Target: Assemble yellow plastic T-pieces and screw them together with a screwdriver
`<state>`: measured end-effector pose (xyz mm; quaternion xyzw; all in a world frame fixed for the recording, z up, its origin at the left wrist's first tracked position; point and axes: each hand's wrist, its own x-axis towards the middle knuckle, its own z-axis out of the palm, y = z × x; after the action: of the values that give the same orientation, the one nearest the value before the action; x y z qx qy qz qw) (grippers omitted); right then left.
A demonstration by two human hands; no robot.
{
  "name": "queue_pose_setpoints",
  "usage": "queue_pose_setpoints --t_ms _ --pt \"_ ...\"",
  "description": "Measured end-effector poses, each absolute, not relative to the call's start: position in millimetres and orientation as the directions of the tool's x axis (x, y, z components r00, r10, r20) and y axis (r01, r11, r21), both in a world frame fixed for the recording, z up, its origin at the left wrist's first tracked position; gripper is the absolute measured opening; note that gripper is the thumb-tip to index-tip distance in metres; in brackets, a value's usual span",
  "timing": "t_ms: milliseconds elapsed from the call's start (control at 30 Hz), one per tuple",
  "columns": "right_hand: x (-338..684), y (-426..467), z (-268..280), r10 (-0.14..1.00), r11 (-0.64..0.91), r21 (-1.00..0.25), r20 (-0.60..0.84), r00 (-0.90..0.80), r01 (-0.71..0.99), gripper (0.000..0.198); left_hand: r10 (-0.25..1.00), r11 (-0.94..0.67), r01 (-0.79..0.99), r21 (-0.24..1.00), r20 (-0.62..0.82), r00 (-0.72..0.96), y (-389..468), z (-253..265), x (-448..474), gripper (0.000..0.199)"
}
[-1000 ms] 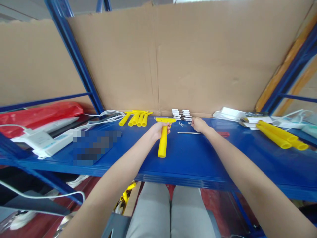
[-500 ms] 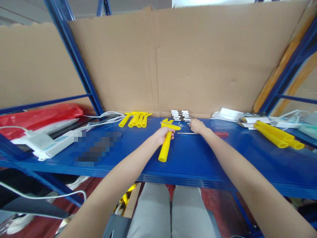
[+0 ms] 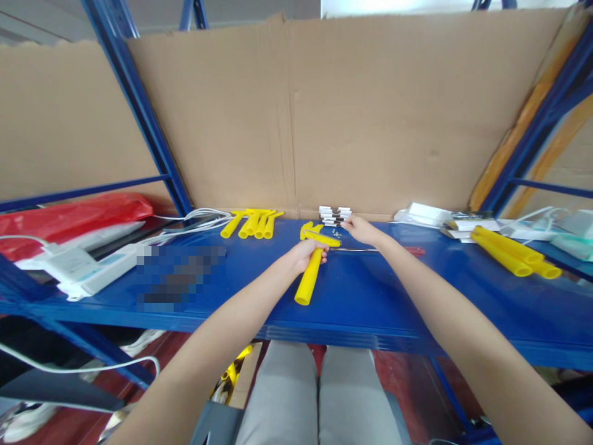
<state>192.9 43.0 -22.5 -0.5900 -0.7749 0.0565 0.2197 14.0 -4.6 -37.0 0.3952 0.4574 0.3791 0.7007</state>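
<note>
My left hand (image 3: 311, 254) is wrapped round a yellow T-shaped plastic handle (image 3: 308, 283), just below its crosspiece. The tube's hollow end points toward me. My right hand (image 3: 362, 230) is closed, its fingertips at the right edge of a stack of small white-and-black pieces (image 3: 330, 216). What its fingers pinch, if anything, is too small to make out. Several tiny metal bits (image 3: 336, 234) lie between the hands, apparently screws. A screwdriver with a red handle (image 3: 414, 251) lies beneath my right wrist, its shaft pointing left.
Several yellow T-shaped handles (image 3: 252, 224) lie at the back left. Yellow tubes (image 3: 509, 252) and white boxes (image 3: 426, 214) rest on the right. A white power strip (image 3: 106, 267), cables and a red bag (image 3: 78, 213) occupy the left. Cardboard (image 3: 370, 111) walls off the back.
My right hand has moved left and slightly up, from beside the metal bits to the stack of white-and-black pieces. My left hand still holds the yellow handle, barely shifted.
</note>
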Motion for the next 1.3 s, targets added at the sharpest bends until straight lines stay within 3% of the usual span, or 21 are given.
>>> queue_pose_setpoints --t_ms 133,367,867,1100,1300 --pt "177 25 -14 0.932 0.348 -0.373 0.234 -0.276 0.860 0.021 0.891 0.409 -0.171 0.896 -0.353 0.284 -8 -35 15 0.018" --pt "164 11 -15 0.925 0.366 -0.285 0.211 -0.315 0.886 0.022 0.899 0.412 -0.200 0.889 -0.361 0.247 -10 -32 17 0.022" --pt "157 15 -21 0.897 0.437 -0.330 0.227 -0.379 0.837 0.023 0.904 0.387 -0.235 0.892 -0.316 0.288 -11 -33 14 0.022" --pt "159 31 -40 0.890 0.417 -0.401 0.363 -0.276 0.816 0.005 0.899 0.397 -0.279 0.874 -0.310 0.311 -8 -35 12 0.019" --pt "159 39 -57 0.910 0.335 -0.409 0.375 -0.179 0.849 0.040 0.906 0.402 -0.308 0.862 -0.328 0.266 -10 -32 13 0.024"
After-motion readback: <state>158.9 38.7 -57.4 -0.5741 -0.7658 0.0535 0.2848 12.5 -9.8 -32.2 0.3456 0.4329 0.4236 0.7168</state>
